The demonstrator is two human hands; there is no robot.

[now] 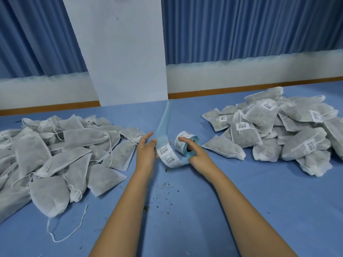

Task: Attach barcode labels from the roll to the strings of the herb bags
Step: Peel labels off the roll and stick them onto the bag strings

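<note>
At mid-worktop [222, 191] the right hand [197, 155] grips the label roll [186, 143], its strip [167, 154] looping to the left hand [146, 152], fingers fairly straight against it, grip unclear, between unlabelled bags [55, 151] left and labelled bags [278, 130] right.

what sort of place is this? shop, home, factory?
Probably a small packing or labelling workroom. An untagged heap of herb bags and a tagged heap lie on a blue work surface, a barcode label roll between them, blue curtains behind.

Matt gauzy cloth herb bags [55, 154]
</note>
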